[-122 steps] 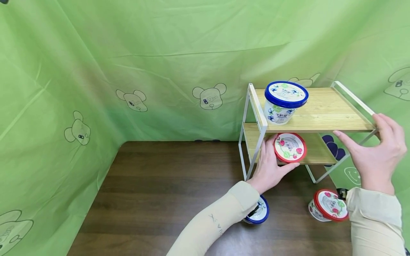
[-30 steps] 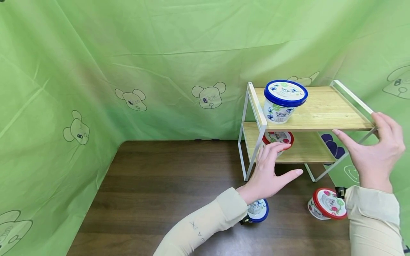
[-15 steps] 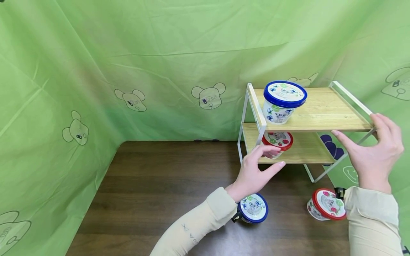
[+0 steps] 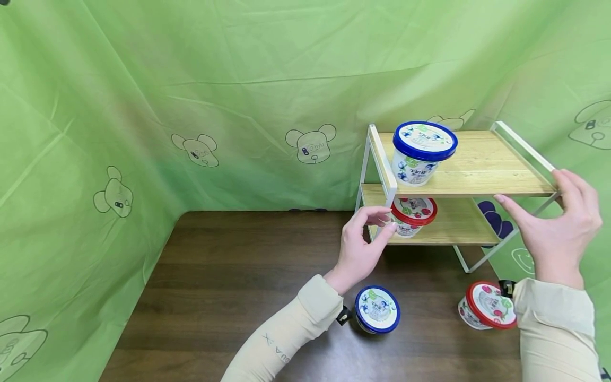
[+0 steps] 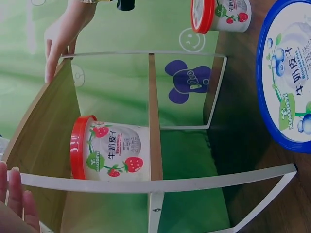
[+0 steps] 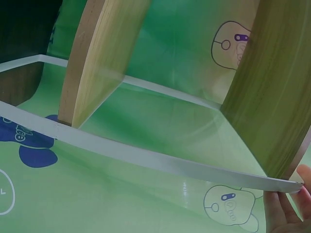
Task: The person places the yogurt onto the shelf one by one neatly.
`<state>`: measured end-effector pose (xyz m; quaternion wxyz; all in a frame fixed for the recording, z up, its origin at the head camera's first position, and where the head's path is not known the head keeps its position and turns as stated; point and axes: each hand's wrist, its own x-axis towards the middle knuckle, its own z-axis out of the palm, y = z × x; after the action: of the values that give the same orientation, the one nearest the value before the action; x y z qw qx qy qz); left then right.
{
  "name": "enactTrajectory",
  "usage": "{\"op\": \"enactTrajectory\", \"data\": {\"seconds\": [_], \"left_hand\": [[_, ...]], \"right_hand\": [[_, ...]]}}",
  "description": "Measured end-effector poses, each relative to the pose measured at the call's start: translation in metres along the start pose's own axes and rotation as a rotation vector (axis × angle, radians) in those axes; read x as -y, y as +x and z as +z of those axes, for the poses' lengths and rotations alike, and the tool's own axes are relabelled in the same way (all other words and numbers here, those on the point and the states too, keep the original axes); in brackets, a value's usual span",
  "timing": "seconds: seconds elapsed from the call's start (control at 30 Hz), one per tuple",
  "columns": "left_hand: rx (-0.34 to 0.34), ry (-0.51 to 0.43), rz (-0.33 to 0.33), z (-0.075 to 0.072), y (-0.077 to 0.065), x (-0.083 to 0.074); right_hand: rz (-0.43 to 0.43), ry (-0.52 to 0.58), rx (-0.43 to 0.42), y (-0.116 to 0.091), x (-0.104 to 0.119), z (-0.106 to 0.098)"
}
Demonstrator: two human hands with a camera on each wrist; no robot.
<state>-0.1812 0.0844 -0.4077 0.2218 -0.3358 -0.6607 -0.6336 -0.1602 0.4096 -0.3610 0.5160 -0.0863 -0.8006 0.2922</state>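
From the head, the empty left hand (image 4: 360,248) curls loosely beside the strawberry tub (image 4: 414,213) on the lower shelf (image 4: 460,225). By left wrist, the tub looks light, slick, best gripped under its lid (image 5: 77,153); by right, the right hand (image 6: 286,212) grips the rack (image 6: 170,161).

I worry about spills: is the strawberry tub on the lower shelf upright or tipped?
Upright: the strawberry tub rests base-down on the lower shelf, red lid up.

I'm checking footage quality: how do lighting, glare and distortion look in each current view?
Head view: brightest, with a pale sheen low on the tabletop; left wrist view: dimmer, the white shelf frame bowed, probably by the lens; right wrist view: also dim, the frame curved there too, and a small pale glint on the green cloth.
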Motion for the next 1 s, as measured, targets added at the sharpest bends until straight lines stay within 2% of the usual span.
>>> {"op": "enactTrajectory", "data": {"seconds": [0.33, 0.47, 0.63, 0.87, 1.0], "left_hand": [[-0.013, 0.003, -0.034, -0.005, 0.006, -0.001], [-0.022, -0.022, -0.029, -0.006, 0.011, -0.009], [-0.002, -0.022, -0.040, -0.007, 0.016, -0.019], [-0.005, 0.015, -0.032, -0.003, 0.026, -0.004], [-0.019, 0.009, -0.039, -0.002, 0.032, 0.002]], "right_hand": [[0.013, 0.005, 0.004, 0.000, 0.001, 0.000], [0.011, 0.004, -0.001, 0.000, 0.000, 0.001], [-0.002, 0.007, -0.007, 0.001, -0.002, 0.001], [-0.081, 0.013, -0.001, 0.001, -0.004, 0.000], [-0.051, 0.016, -0.001, 0.001, -0.003, 0.000]]}}
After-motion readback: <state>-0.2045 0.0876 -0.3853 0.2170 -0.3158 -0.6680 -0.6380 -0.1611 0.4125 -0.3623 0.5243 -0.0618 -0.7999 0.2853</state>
